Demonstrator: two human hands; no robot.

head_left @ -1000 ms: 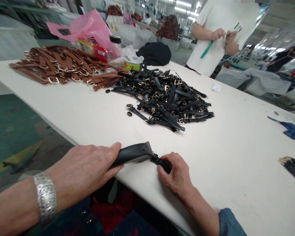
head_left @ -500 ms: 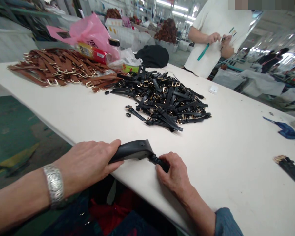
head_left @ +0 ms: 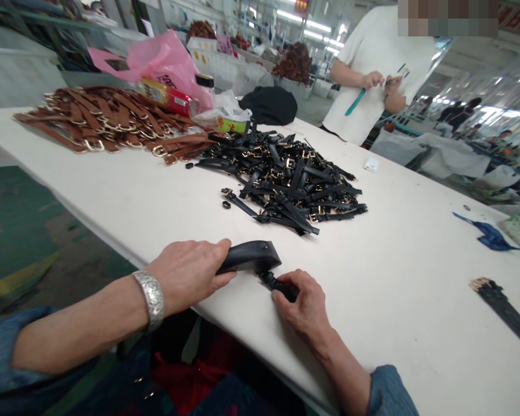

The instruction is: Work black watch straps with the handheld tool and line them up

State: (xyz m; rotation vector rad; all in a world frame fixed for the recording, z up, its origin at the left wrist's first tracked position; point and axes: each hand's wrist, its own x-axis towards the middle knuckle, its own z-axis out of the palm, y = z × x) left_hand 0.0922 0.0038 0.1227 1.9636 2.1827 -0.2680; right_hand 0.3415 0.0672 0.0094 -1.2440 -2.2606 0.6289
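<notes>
My left hand, with a silver bracelet on the wrist, is closed round the handle of a black tool that lies on the white table near its front edge. Just right of it, my right hand pinches a short black strap whose end sits against the tool's head. A heap of black straps with gold buckles lies farther back in the middle of the table.
A pile of brown straps lies at the back left, beside a pink plastic bag and a black bag. A person in a white shirt stands beyond the table. A blue scrap and a stack of black straps lie at the right.
Both hands and the tool have shifted slightly farther onto the table and to the right. The view has tilted a little; the piles are where they were.
</notes>
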